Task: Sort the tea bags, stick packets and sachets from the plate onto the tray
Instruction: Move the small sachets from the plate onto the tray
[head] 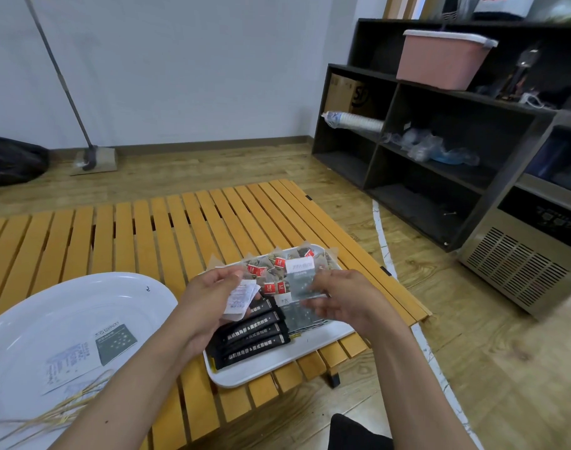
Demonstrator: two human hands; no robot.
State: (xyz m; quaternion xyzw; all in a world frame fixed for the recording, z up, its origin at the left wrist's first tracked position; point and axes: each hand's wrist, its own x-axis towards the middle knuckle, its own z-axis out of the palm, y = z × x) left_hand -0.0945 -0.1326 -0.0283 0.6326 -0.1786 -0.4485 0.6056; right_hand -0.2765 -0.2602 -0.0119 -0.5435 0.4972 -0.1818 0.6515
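White plate [34, 319], far left: one dark sachet [116, 343] printed "taikoo", a pale sachet beside it, dry straws at the near rim. Slatted wooden table [121, 228] on a wood floor. Left hand [209, 297] pinches white sachets [241, 298] over the tray [277, 362]. Black stick packets [251, 336] lie below; red-tagged tea bags [277, 267] at the tray's far end. Right hand [342, 297] grips a grey sachet [302, 280]. Dark shelving [440, 141] far right.
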